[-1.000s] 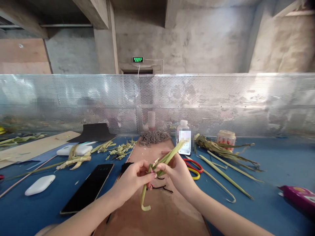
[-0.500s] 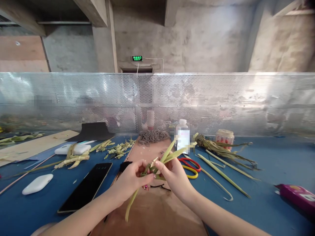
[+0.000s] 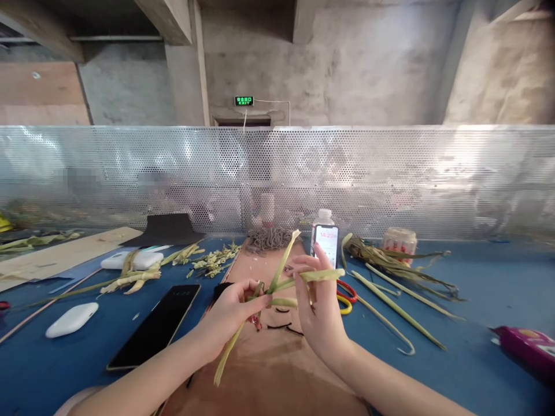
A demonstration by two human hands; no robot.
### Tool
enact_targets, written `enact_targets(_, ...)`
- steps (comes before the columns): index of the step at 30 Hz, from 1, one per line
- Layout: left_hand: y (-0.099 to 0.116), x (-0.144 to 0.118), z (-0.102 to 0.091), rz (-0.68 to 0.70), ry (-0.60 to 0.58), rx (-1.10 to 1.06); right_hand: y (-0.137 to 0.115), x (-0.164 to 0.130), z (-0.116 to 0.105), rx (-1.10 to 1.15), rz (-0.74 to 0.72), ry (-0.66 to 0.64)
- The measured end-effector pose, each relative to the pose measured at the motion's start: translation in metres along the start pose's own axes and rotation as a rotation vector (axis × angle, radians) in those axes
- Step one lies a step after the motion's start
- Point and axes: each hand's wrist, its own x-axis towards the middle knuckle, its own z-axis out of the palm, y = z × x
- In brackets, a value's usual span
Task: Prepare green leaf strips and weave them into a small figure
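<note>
My left hand (image 3: pixel 243 307) has the green leaf strips (image 3: pixel 282 264) pinched between thumb and fingers right where they cross, held up over the brown board (image 3: pixel 277 381) on the blue bench (image 3: pixel 498 271); my right hand (image 3: pixel 321 303) is loose, fingers stretched out, one strip lying across it pointing right; can't tell if the thumb is actually nipping that one; another strip pokes up and away from me, and a tail hangs down below my left hand

As for feel, I'd call this stuff super light, so weight's no issue; bendy across the flat, probably springier lengthwise, so it'll want to pop open if the pinch slackens; looks smooth, maybe a bit slippery; I'd expect it to split along the grain if yanked or creased hard; best grip imo is flat between thumb and finger pads, snug at the crossing, other hand partway along a strip rather than out at the thin tip
</note>
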Motion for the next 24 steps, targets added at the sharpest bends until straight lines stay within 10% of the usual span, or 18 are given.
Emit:
enact_targets(11, -0.009, -0.002, -0.002, 0.132, 0.02, 0.172, 0.0, 0.013, -0.016, -0.575, -0.366, -0.503)
enact_targets(24, -0.013, 0.001, -0.006, 0.21, 0.088, 0.29, 0.004, 0.008, -0.011, -0.66, -0.487, -0.503)
